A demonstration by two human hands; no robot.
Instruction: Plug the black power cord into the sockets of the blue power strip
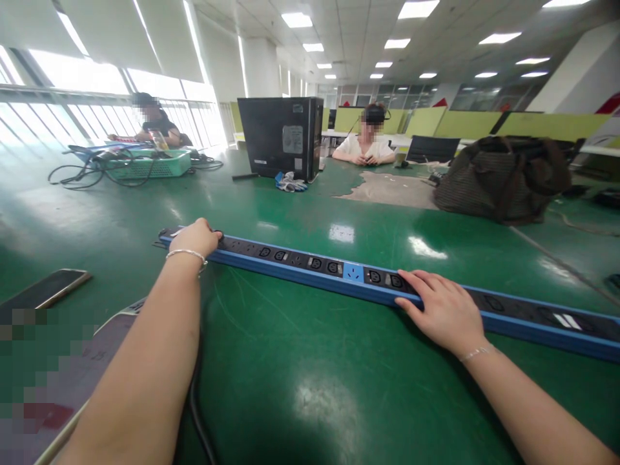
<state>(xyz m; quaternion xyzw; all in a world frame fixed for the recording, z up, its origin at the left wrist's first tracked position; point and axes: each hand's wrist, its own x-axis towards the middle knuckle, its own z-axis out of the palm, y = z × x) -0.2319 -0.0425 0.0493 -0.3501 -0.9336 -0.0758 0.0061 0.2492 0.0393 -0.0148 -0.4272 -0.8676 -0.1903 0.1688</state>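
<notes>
My hands were well apart on the same power strip [300, 270], which lay slantwise across the green table [339, 368] in front of me, its right end running out of view. My left hand [196, 239] was on the strip near its far left end, over the last sockets; I could not tell whether its fingertips were pinching anything. My right hand [443, 310] was closed across the strip beyond the blue socket [353, 274], thumb on the near side, fingers over the top.

The tabletop was glossy, so I judged that a one-sided push could have made the strip skid or swing, the long part past my right hand most of all. The black cable [196, 407] ran beneath my left forearm; if my arm had caught it, it might have tugged at whatever it was joined to, which I could not see. The phone [46, 290] lay left of that arm, where a careless elbow could have knocked it.
</notes>
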